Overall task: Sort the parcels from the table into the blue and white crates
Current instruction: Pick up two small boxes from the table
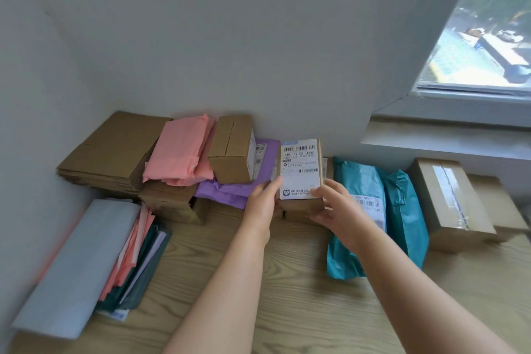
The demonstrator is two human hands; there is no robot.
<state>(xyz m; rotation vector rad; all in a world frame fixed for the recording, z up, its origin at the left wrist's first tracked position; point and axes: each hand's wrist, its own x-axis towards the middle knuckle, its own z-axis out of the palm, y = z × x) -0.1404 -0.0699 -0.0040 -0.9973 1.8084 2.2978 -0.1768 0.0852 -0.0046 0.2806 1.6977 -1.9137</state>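
A small cardboard box with a white shipping label point(300, 169) stands at the back middle of the wooden table point(287, 282). My left hand point(263, 204) grips its left side and my right hand point(333, 210) grips its lower right corner. Left of it lie a purple mailer point(227, 190), another cardboard box point(232, 149) and a pink mailer point(179, 149). Two teal mailers point(370, 210) and a taped cardboard box point(451, 201) lie to the right. No crate is in view.
Flattened cardboard point(112, 149) is stacked in the back left corner. A pale blue mailer point(74, 264) and a stack of empty pink and green bags point(138, 256) lie at the left. Walls close the back and left; a window sill point(445, 138) runs at the right.
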